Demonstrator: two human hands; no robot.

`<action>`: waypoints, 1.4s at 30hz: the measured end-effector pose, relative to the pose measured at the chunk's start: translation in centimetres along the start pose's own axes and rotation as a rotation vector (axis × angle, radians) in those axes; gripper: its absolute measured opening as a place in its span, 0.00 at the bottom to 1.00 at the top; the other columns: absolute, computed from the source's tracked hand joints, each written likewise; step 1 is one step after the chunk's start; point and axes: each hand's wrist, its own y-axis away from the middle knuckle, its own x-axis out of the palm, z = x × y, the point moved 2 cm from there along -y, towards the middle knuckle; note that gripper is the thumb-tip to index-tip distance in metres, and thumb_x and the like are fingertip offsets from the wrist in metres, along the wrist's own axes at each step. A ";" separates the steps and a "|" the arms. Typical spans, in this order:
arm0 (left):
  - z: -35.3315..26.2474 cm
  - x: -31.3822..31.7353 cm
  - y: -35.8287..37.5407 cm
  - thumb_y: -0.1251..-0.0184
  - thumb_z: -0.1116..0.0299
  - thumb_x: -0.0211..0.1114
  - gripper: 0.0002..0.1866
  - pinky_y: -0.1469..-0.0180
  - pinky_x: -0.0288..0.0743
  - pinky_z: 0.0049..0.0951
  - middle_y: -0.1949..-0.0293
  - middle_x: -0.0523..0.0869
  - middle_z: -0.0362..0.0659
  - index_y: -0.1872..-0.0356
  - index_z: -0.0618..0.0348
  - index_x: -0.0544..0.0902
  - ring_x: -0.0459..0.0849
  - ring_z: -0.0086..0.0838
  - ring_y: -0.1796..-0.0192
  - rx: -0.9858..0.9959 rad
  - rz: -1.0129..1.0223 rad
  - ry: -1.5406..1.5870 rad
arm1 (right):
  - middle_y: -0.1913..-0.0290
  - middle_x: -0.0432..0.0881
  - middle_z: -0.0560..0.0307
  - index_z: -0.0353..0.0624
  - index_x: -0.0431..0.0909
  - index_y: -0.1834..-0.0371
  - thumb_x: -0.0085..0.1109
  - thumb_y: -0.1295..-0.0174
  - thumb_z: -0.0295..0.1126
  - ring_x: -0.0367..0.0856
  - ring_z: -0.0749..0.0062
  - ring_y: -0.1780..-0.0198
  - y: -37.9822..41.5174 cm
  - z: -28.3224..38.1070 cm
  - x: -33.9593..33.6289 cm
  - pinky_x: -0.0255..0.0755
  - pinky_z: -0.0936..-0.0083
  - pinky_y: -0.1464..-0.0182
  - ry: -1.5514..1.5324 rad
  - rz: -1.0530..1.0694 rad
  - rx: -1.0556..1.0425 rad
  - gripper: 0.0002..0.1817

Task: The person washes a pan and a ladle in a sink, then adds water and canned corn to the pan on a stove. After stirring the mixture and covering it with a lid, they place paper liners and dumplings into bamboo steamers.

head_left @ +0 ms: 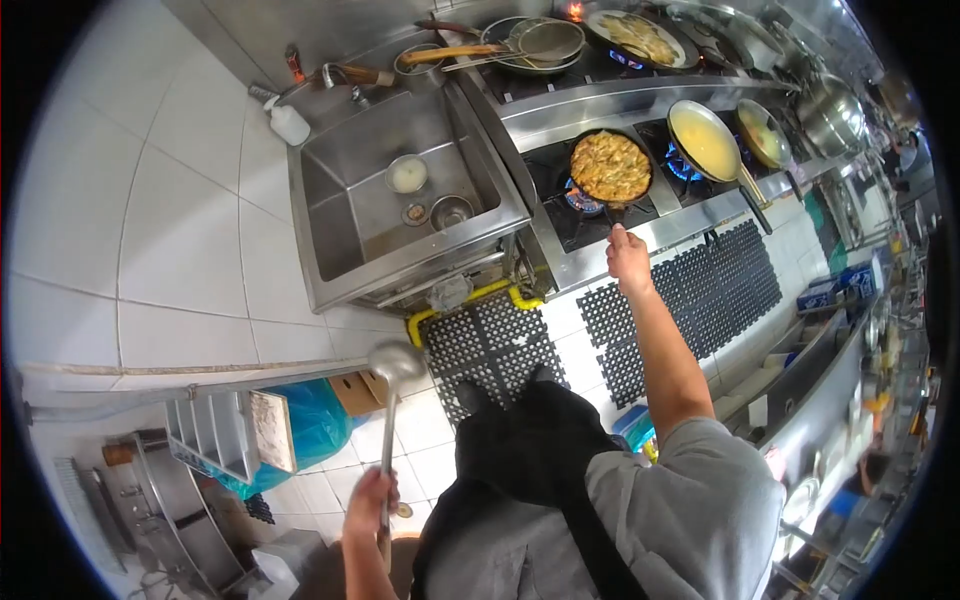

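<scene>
Held the handle (615, 214) of a dark frying pan (651, 182) in the right hand (628, 262), with the fingers closed around its near end. Kept the pan over a lit blue gas flame (583, 198) at the front of the stove (588, 264), with a browned, round, omelette-like food (611, 165) filling it almost to the rim. Gripped a metal ladle (397, 364) in the left hand (372, 503), with the fingers wrapped around its long shaft and the bowl end pointing toward the sink, out above the tiled floor (425, 432), well apart from the frying pan.

Had a larger pan of yellow liquid (708, 141) just to the right of the frying pan, over another blue flame (683, 166), and a smaller pan (763, 137) beyond it. Had a mesh strainer (552, 41) and a pan of pale, flat pieces (640, 36) on the rear burners. Faced a steel sink (335, 165) to the left of the stove, containing a small bowl of cloudy liquid (407, 174) and a metal bowl (452, 212), with a white bottle (289, 122) at its far left corner. Stood on a perforated black mat (490, 338) in a gray shirt (690, 500) and a black apron (530, 440).
</scene>
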 end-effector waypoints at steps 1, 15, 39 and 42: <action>2.0 -0.1 2.1 0.14 0.60 0.70 0.12 0.70 0.74 0.26 0.66 0.82 0.37 0.45 0.56 0.82 0.82 0.24 0.68 0.017 -0.039 -0.065 | 0.75 0.72 0.70 0.45 0.79 0.59 0.59 0.13 0.52 0.65 0.84 0.80 0.9 1.6 0.2 0.55 0.78 0.80 0.013 0.003 -0.068 0.22; 24.3 -23.2 -1.3 0.29 0.65 0.68 0.10 0.60 0.81 0.55 0.68 0.90 0.53 0.59 0.62 0.89 0.91 0.54 0.62 0.664 -0.006 -1.223 | 0.77 0.75 0.68 0.41 0.82 0.64 0.65 0.19 0.47 0.66 0.80 0.82 10.8 10.3 23.8 0.57 0.72 0.80 0.111 0.359 -0.004 0.20; 20.3 -16.6 0.3 0.26 0.62 0.68 0.15 0.60 0.83 0.56 0.66 0.91 0.57 0.54 0.66 0.89 0.92 0.56 0.61 0.088 -0.200 -0.763 | 0.80 0.70 0.69 0.46 0.77 0.68 0.63 0.16 0.47 0.62 0.79 0.85 4.3 0.0 30.0 0.49 0.72 0.84 0.117 0.572 0.139 0.22; 21.1 -15.3 -0.5 0.26 0.62 0.68 0.15 0.60 0.83 0.56 0.66 0.91 0.57 0.54 0.67 0.89 0.93 0.55 0.61 0.083 -0.197 -0.759 | 0.80 0.73 0.67 0.45 0.78 0.71 0.65 0.19 0.45 0.65 0.78 0.83 4.9 1.5 30.9 0.52 0.70 0.83 0.170 0.499 0.056 0.21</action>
